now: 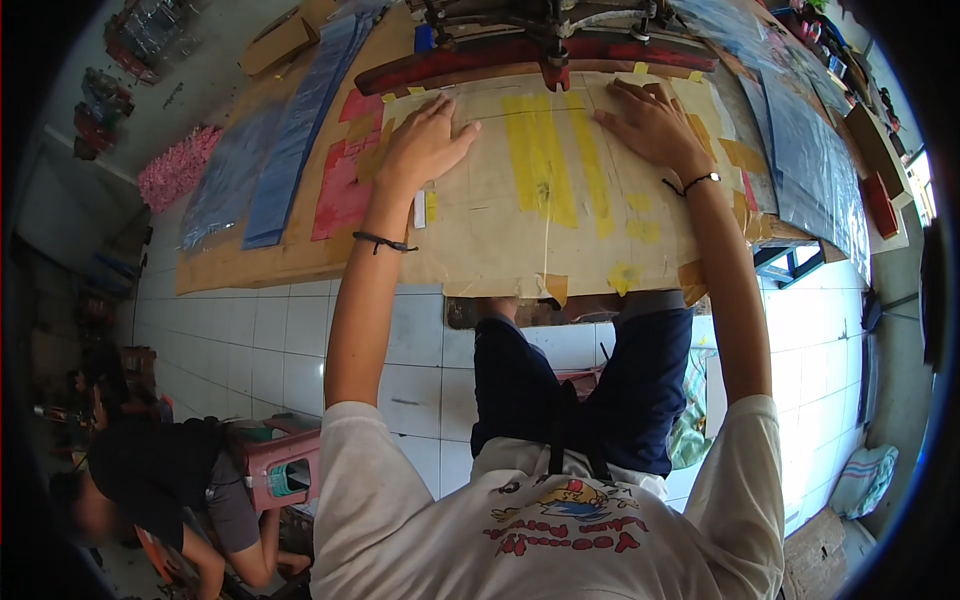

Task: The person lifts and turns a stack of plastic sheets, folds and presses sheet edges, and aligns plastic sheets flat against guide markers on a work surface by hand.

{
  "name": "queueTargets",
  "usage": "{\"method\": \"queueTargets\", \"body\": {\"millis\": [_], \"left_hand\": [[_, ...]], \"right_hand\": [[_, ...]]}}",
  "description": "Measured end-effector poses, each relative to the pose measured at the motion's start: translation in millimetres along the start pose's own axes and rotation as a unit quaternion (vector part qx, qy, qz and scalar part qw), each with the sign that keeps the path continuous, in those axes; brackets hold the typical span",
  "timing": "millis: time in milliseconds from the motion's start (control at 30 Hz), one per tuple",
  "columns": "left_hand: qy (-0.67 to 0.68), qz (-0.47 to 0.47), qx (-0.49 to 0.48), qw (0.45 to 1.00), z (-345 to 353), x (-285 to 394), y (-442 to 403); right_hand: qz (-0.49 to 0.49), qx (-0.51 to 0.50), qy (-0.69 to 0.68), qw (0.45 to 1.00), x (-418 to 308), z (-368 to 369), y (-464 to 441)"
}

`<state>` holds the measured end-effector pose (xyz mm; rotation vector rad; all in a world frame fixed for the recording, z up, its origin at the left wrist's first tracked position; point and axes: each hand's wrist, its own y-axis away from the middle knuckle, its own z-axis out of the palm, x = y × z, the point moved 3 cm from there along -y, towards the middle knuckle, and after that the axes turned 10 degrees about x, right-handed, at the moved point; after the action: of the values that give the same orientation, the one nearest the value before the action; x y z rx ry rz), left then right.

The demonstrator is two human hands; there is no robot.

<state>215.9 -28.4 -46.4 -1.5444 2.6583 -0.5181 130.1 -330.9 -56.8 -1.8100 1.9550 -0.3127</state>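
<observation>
My left hand (425, 145) lies palm down on the left part of a pale board (475, 240), fingers stretched toward the machine. On the board's far right, my right hand (655, 128) rests flat with its fingers spread. Neither hand grips anything. Yellow tape strips (540, 160) run down the middle of the board between them, and brown tape patches sit along its edges. Just beyond my fingertips, a red metal bar (450, 70) of a machine crosses above the board's far edge. Whether a clear sheet lies under my palms, I cannot tell.
Blue plastic sheets (300, 140) are stacked on the table's left, with more clear bluish sheets (815, 165) at right. Red patches (340, 190) border the board. A person (155, 460) bends down beside a pink stool (285, 465) at lower left. A pink heap (178, 168) lies beyond the table.
</observation>
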Motion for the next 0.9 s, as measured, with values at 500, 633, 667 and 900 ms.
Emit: {"method": "queueTargets", "body": {"millis": [500,633,667,900], "left_hand": [[0.011,0.018,0.026,0.999,21.2,-10.8,-10.0],[-0.001,0.032,0.039,0.999,24.4,-13.1,-13.8],[0.003,0.035,0.045,0.998,25.2,-12.9,-14.4],[0.049,0.032,0.094,0.994,32.3,-17.6,-14.6]], "right_hand": [[-0.004,0.009,-0.002,1.0,0.8,0.9,5.0],[-0.005,0.011,-0.001,1.0,-1.7,-1.8,2.1],[-0.002,0.011,-0.001,1.0,-1.5,-1.2,1.4],[-0.004,0.021,-0.026,0.999,3.2,1.0,-0.4]]}}
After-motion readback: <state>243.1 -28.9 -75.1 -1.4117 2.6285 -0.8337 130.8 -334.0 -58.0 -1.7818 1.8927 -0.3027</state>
